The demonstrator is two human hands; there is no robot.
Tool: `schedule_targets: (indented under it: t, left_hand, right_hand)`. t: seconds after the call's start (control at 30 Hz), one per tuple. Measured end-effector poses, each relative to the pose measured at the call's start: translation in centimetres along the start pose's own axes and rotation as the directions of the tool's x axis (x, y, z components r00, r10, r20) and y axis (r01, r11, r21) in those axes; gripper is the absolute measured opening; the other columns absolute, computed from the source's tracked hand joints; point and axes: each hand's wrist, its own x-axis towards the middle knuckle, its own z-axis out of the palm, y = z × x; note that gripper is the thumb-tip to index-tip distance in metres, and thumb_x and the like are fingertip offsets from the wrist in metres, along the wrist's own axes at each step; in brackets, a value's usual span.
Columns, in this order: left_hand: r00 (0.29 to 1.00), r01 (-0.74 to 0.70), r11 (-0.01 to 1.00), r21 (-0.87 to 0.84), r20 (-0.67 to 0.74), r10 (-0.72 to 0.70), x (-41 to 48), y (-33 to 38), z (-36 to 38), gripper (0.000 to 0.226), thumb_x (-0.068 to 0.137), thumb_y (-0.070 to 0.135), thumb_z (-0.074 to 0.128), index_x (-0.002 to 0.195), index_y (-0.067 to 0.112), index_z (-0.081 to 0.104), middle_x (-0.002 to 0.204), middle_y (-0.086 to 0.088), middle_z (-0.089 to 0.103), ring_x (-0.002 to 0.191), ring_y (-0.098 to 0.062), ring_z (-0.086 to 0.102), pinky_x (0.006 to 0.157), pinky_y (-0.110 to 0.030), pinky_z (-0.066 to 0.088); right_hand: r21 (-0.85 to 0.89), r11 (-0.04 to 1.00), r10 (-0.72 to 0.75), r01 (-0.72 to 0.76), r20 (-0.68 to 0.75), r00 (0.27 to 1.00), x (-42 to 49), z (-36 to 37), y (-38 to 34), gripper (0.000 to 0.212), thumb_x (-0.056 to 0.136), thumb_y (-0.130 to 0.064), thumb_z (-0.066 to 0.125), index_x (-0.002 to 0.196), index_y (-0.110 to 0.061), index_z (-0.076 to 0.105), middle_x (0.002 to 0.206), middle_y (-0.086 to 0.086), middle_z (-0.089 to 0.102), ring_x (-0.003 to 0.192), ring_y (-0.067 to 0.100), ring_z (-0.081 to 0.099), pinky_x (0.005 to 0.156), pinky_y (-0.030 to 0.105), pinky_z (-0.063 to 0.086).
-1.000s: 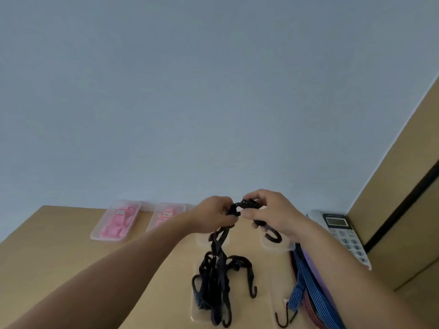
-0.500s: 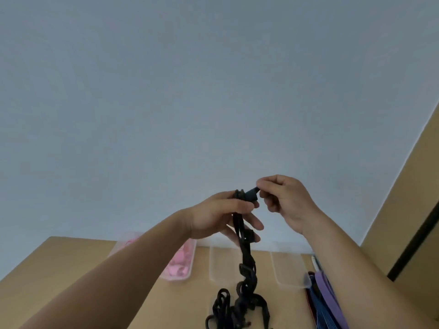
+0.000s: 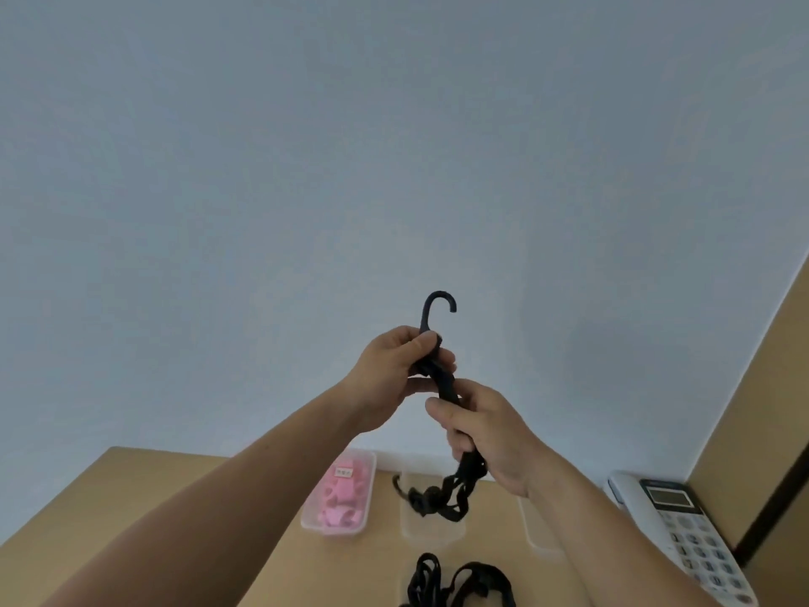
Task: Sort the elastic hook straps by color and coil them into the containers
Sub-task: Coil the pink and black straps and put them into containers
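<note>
Above the wooden table [image 3: 131, 510], both hands grip one black strap [image 3: 446, 383] — left hand [image 3: 402, 370] under its hook, right hand [image 3: 481, 435] lower.

The head-worn camera looks forward over the table [image 3: 131, 510], pitched high, so the wall [image 3: 306, 168] behind the table fills most of the view (only the table's far part shows). The left hand [image 3: 394, 370] and right hand [image 3: 486, 435] are raised close to the lens, above the table.
</note>
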Motion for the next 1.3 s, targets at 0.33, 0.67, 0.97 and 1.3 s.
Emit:
schedule_targets:
  t: [0.33,0.67,0.97,1.3]
  left_hand:
    - [0.993,0.003,0.833,0.554,-0.100,0.063,0.2,-0.8,-2.8,0.012,0.101,0.018,0.050,0.103,0.010,0.058,0.087,-0.003,0.073,0.073,-0.017,0.072,0.059,-0.028,0.056]
    - [0.929,-0.117,0.323,0.939,0.219,-0.298,-0.8,-1.2,0.5,0.022,0.097,0.013,0.034,0.105,0.016,0.054,0.112,-0.003,0.067,0.085,-0.017,0.069,0.079,-0.033,0.057]
    - [0.785,-0.052,0.750,0.659,0.491,-0.378,-1.8,-0.3,1.4,0.028,0.099,0.006,0.046,0.123,0.014,0.057,0.094,0.010,0.063,0.083,-0.007,0.060,0.074,-0.026,0.051]
    - [0.928,0.084,0.971,0.224,0.338,-0.158,-0.9,-0.9,0.8,0.035,0.091,0.020,0.052,0.116,-0.003,0.059,0.084,-0.006,0.061,0.066,-0.018,0.055,0.073,-0.029,0.052]
  right_hand:
    - [-0.479,0.874,0.052,-0.087,-0.086,0.995,0.3,-2.8,-1.6,0.046,0.080,-0.033,0.079,0.117,-0.027,0.053,0.076,-0.006,0.074,0.065,0.007,0.067,0.064,0.020,0.051]
    - [-0.659,0.724,-0.228,0.203,0.049,0.972,0.7,-3.0,-3.6,0.011,0.079,-0.034,0.077,0.084,-0.038,0.069,0.083,-0.018,0.072,0.077,0.002,0.068,0.070,0.023,0.052]
    - [-0.348,0.930,-0.076,0.119,0.134,0.988,0.1,-5.5,-5.2,0.028,0.069,-0.040,0.081,0.081,-0.018,0.070,0.068,0.015,0.059,0.051,0.019,0.048,0.051,0.027,0.041]
    - [0.315,0.948,0.064,-0.053,-0.022,0.998,1.2,-4.5,-1.2,0.018,0.093,-0.029,0.060,0.087,-0.013,0.064,0.078,0.003,0.062,0.048,0.009,0.041,0.042,0.018,0.032]
